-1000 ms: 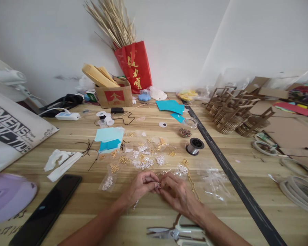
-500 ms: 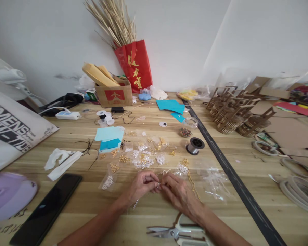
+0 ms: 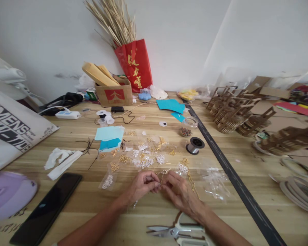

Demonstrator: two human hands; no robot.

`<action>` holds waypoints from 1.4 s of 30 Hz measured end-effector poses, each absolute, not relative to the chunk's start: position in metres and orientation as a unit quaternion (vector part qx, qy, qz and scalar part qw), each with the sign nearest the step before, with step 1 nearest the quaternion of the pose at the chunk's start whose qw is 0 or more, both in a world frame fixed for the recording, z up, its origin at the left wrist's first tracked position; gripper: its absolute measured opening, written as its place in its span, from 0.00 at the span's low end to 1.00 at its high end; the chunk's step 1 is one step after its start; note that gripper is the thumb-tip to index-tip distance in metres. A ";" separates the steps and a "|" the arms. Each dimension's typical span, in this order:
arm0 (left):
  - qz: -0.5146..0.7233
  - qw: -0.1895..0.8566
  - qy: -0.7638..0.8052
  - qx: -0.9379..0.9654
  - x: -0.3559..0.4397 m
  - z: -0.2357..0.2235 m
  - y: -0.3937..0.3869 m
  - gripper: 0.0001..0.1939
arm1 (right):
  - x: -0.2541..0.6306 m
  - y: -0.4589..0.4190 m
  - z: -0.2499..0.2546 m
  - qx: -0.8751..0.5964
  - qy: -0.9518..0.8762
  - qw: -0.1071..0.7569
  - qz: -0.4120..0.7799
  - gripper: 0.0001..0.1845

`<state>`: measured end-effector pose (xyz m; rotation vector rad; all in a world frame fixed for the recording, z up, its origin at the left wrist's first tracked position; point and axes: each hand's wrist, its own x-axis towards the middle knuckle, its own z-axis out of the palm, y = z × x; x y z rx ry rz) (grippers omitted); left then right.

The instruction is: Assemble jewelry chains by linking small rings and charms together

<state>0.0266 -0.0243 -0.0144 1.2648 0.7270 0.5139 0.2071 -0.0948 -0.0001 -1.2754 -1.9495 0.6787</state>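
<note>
A small silver piece sits at the fingertips of the left hand, just above the counter; it is too tiny and too covered by fingers to make out its shape. The left grip is narrow, thumb and forefinger pinching that piece. The right hand meets it from the other side with fingers bunched; whether its grip is closed on anything, I cannot tell. A short length of silver chain shows beneath the left hand, and the palm hides whether it joins the piece.

Just beyond the fingertips lies a gold ring, partly blocked by the right hand. A gold chain runs down beside that hand, its lower end close to the wrist. Nearer the person, the scissors have handles partly covered by the right forearm and cut off at the bottom edge.

Farther out, small bags of silver rings and gold bits lie near a wire spool. The phone is at left, beside a purple cap cropped by the left edge. At far right a blurred brown basket runs out of view.
</note>
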 end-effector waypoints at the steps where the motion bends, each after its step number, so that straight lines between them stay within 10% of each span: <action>1: 0.234 0.715 0.329 0.571 0.027 -0.014 -0.025 0.13 | 0.207 -0.095 0.000 -0.492 -0.752 0.353 0.261 0.08; 42: 0.264 0.554 0.353 0.707 0.029 -0.005 -0.030 0.07 | 0.206 -0.094 -0.004 -0.480 -0.740 0.395 0.256 0.13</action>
